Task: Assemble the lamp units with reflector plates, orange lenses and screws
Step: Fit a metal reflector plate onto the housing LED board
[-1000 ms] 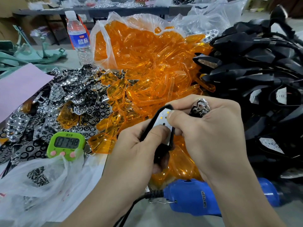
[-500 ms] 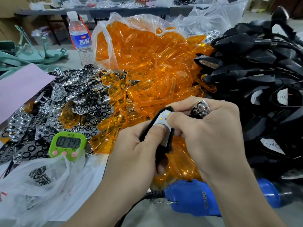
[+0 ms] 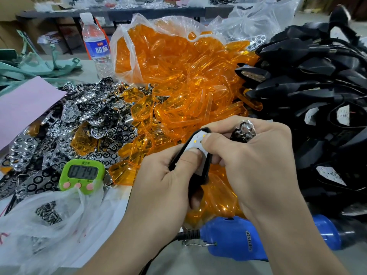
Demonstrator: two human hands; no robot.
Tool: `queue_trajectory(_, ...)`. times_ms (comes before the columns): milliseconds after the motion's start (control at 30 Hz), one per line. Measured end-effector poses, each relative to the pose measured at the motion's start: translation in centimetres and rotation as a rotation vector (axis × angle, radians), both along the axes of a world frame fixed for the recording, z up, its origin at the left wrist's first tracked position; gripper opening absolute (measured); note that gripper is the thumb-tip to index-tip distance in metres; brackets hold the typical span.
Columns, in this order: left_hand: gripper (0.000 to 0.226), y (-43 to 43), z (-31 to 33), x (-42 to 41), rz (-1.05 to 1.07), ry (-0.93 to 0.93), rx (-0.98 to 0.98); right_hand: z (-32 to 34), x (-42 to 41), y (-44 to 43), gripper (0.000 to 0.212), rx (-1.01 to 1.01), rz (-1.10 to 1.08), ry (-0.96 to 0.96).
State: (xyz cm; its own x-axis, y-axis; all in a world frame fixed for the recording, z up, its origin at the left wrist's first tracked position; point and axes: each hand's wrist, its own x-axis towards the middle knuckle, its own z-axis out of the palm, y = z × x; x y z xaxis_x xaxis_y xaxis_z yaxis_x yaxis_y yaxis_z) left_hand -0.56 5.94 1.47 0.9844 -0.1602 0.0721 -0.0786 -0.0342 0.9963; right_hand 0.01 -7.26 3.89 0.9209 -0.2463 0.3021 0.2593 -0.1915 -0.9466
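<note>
Two hands met at the centre of the view over one black lamp unit (image 3: 198, 155). The left hand (image 3: 168, 181) gripped the unit's housing, its thumb pressed on the white LED board. The right hand (image 3: 252, 165) pressed its thumb onto the same board while its fingers (image 3: 222, 130) pinched a shiny reflector plate (image 3: 243, 131) at the unit's 2 o'clock. A heap of orange lenses (image 3: 178, 80) spilled from a clear bag at 12 o'clock, loose reflector plates (image 3: 69, 120) lay at 10 o'clock, and black housings (image 3: 317, 96) were piled at 2 o'clock. A green timer (image 3: 81, 174) sat at 9 o'clock, bagged screws (image 3: 48, 213) at 8 o'clock, and a blue electric screwdriver (image 3: 234, 239) lay on the tabletop (image 3: 188, 262) at 6 o'clock.
</note>
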Motion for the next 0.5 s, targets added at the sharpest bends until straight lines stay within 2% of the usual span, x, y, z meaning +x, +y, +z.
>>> queue_trajectory(167, 0.027, 0.22, 0.24, 0.01, -0.100, 0.119, -0.096, 0.13, -0.04, -0.03, 0.027, 0.071, -0.014, 0.005)
queue_trajectory(333, 0.016, -0.23, 0.17, -0.24, -0.132, 0.133, -0.183, 0.24, -0.06, -0.22, 0.029, 0.074, -0.045, -0.014)
queue_trajectory(433, 0.021, -0.10, 0.17, -0.24, -0.125, 0.070, -0.120, 0.10, 0.12, -0.38, 0.028, 0.076, -0.050, -0.027)
queue_trajectory(500, 0.024, 0.03, 0.21, -0.17, -0.099, 0.038, -0.079, 0.39, 0.74, -0.92, 0.024, 0.041, 0.036, 0.043)
